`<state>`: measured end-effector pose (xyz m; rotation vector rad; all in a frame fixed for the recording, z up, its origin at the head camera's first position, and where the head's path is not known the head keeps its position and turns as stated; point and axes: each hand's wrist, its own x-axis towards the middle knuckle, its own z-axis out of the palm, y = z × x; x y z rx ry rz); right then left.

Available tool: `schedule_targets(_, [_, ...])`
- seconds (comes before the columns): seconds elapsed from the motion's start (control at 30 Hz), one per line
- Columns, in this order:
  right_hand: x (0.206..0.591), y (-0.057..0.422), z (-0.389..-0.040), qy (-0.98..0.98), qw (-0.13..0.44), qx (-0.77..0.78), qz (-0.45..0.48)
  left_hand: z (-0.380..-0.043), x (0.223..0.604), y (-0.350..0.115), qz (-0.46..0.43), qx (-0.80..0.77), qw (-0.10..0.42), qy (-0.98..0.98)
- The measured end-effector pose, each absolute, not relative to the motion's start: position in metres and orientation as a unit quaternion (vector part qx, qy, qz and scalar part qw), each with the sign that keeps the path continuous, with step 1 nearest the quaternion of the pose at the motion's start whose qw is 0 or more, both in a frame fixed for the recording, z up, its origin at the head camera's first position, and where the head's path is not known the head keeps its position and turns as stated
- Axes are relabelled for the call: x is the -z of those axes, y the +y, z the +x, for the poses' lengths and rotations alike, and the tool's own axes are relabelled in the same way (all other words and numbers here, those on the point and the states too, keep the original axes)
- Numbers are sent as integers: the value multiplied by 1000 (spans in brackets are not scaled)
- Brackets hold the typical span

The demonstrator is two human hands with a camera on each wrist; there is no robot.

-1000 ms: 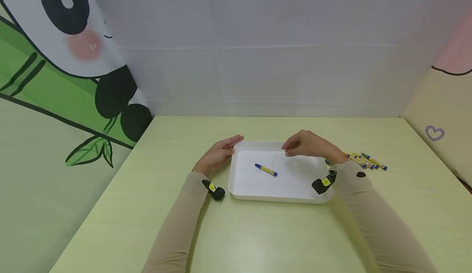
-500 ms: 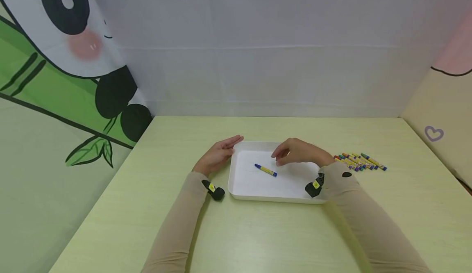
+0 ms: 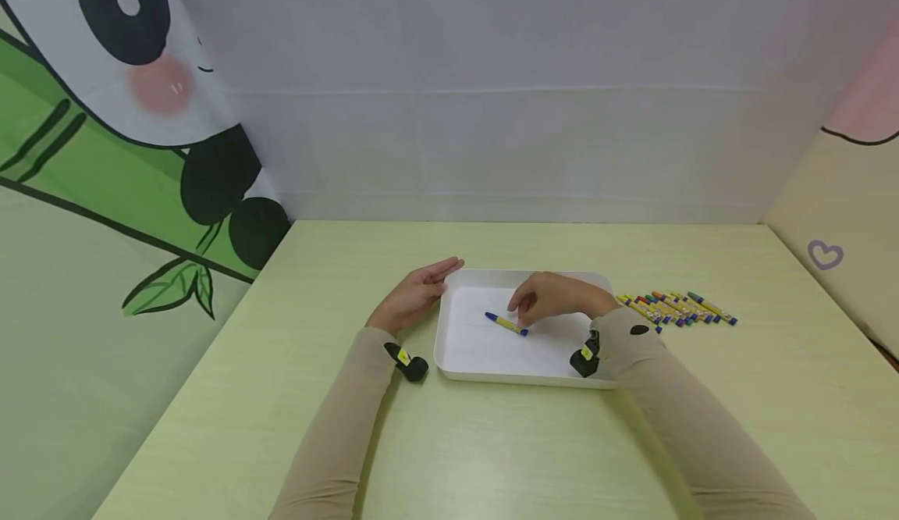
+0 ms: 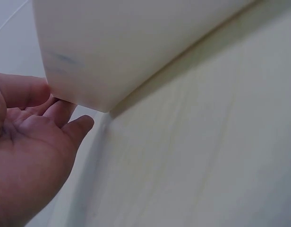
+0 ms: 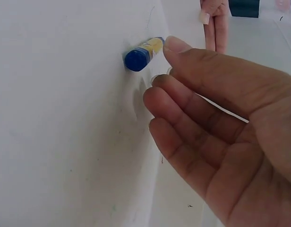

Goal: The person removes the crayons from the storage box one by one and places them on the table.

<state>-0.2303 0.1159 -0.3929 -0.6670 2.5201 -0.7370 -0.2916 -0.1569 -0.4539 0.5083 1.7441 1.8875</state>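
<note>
A white tray [image 3: 485, 360] lies on the table in the head view, holding one blue crayon [image 3: 506, 324] with a yellow wrapper. My left hand [image 3: 410, 297] rests against the tray's far left corner with its fingers extended. In the left wrist view, the fingers of the left hand [image 4: 37, 142] touch the tray's edge [image 4: 103, 56]. My right hand [image 3: 558, 297] hovers over the tray, just right of the crayon. Loosely bent, the right hand's fingers [image 5: 174, 94] hold nothing in the right wrist view; the thumb tip is close beside the crayon [image 5: 146, 53].
Several crayons [image 3: 691, 309] lie side by side on the table [image 3: 772, 364], right of the tray and partly behind the right wrist. A pale wall [image 3: 520, 153] stands at the back. A printed side panel [image 3: 197, 364] rises at the left.
My right hand has moved left and down over the tray, from its far right part to beside the crayon. More of the crayon row now shows. The left hand and tray have stayed put.
</note>
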Motion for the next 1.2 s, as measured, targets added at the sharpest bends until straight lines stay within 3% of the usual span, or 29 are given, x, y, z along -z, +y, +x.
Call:
schedule_targets(0.6, [397, 111, -237, 910, 241, 242, -233, -295, 453, -153, 189, -697, 258, 642])
schedule_targets(1.2, [391, 117, -238, 910, 227, 250, -241, -294, 452, -152, 186, -692, 249, 651])
